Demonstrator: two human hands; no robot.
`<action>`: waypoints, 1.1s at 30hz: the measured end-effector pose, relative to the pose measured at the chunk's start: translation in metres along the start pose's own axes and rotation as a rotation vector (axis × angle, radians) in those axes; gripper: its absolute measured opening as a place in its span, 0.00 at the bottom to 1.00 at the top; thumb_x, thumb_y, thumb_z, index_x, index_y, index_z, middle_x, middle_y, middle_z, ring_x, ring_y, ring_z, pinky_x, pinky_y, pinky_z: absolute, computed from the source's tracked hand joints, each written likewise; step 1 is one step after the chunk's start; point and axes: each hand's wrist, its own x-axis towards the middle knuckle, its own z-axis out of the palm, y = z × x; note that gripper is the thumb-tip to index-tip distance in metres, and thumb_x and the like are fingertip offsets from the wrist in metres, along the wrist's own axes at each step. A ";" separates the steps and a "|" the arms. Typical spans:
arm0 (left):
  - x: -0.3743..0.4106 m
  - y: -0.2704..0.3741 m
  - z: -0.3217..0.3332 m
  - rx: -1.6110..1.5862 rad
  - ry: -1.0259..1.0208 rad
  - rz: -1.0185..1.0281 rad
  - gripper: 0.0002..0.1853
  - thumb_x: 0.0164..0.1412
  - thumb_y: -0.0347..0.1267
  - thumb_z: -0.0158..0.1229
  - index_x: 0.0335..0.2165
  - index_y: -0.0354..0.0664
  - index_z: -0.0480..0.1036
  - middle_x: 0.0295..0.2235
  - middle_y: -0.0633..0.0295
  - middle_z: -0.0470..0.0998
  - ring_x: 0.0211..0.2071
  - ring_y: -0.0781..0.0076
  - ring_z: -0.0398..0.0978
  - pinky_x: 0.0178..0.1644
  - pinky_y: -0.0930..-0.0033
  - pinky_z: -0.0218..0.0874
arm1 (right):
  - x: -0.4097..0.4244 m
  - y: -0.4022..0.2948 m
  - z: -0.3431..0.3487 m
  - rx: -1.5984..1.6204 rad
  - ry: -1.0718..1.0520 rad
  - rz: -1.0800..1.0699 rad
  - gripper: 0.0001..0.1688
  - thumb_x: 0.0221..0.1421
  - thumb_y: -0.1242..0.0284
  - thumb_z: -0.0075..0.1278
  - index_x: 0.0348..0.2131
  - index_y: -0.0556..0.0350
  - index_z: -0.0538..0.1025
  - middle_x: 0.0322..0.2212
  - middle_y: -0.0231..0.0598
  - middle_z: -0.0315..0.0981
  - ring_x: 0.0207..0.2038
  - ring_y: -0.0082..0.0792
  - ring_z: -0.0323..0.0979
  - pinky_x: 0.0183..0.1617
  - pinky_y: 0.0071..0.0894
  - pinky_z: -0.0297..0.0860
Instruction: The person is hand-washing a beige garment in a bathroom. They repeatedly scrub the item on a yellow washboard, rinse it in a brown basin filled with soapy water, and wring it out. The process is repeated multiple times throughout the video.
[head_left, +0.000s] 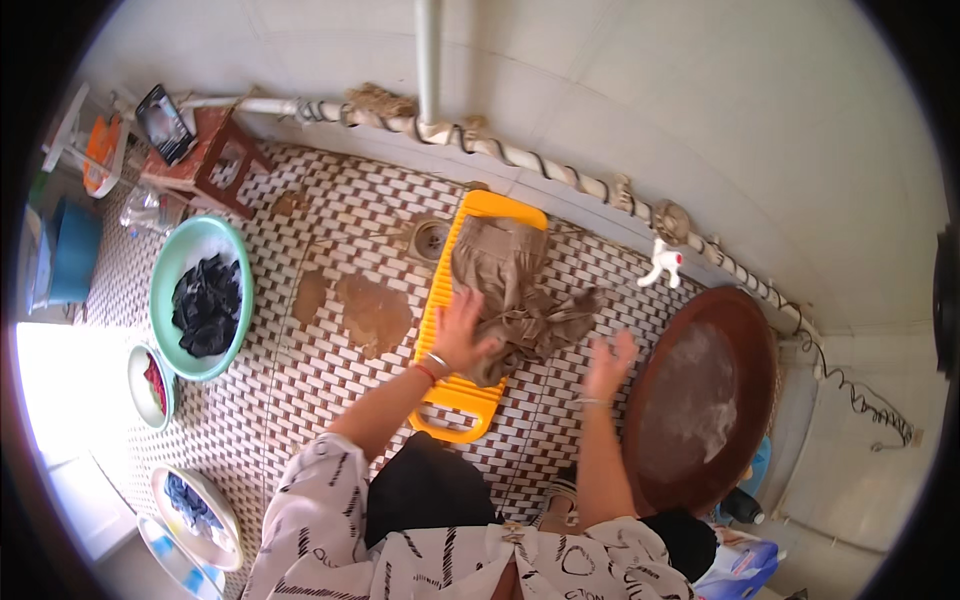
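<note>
A wet brown garment (499, 251) with a gathered waistband lies bunched over a yellow plastic washboard (450, 433), its right end hanging past the board onto the tiles. My left hand (459, 330) is at the garment's left edge, over the ridges, fingers spread; whether it touches the cloth cannot be told. To the right of the garment, my right hand (609, 364) is raised with its fingers apart and nothing in it. Beside that hand stands a large reddish-brown tub (761, 352) of cloudy, sudsy water.
A white tap (663, 264) juts from the wall pipe above the tub. At left are a green basin (244, 300) with dark clothes, smaller basins with laundry, and a red stool (180, 174) bearing a phone. A floor drain (430, 240) lies left of the washboard.
</note>
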 end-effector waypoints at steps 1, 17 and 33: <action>-0.009 0.015 0.003 0.167 -0.124 -0.054 0.38 0.57 0.42 0.51 0.62 0.42 0.48 0.64 0.50 0.43 0.65 0.49 0.40 0.65 0.44 0.33 | 0.024 -0.011 -0.005 0.020 0.076 0.025 0.36 0.53 0.66 0.53 0.56 0.58 0.57 0.54 0.39 0.56 0.51 0.35 0.60 0.54 0.41 0.60; -0.008 -0.037 -0.026 -0.133 0.207 -0.331 0.16 0.50 0.27 0.51 0.41 0.41 0.69 0.43 0.55 0.67 0.47 0.55 0.64 0.52 0.52 0.55 | 0.011 -0.051 0.150 -0.108 -0.184 0.419 0.40 0.51 0.72 0.46 0.61 0.63 0.52 0.58 0.60 0.50 0.56 0.53 0.60 0.55 0.45 0.65; 0.003 -0.007 0.007 0.207 -0.235 -0.060 0.40 0.54 0.44 0.51 0.58 0.28 0.52 0.63 0.45 0.44 0.66 0.46 0.26 0.66 0.44 0.21 | 0.080 0.032 0.246 -1.155 -0.495 -0.346 0.53 0.47 0.38 0.49 0.63 0.40 0.51 0.63 0.43 0.42 0.63 0.49 0.44 0.59 0.67 0.48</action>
